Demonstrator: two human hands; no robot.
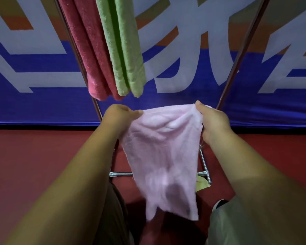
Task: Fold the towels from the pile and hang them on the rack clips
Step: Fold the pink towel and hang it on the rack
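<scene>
**Below the rack: pink towel held spread**

Between the rack's legs point(204, 163), the left hand point(119, 116) and right hand point(213, 122) each pinch a top corner of the pink towel point(163, 152), which hangs loose. Red towel point(90, 55) and green towel point(124, 50) hang above.

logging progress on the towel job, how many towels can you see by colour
Dark red terry towel, hanging folded on the rack: 1
Light green terry towel, hanging folded beside it: 1
Pale pink thin towel, held up by its top corners in the left hand and right hand: 1
Yellowish cloth, only a corner visible: 1
Total: 4
</scene>
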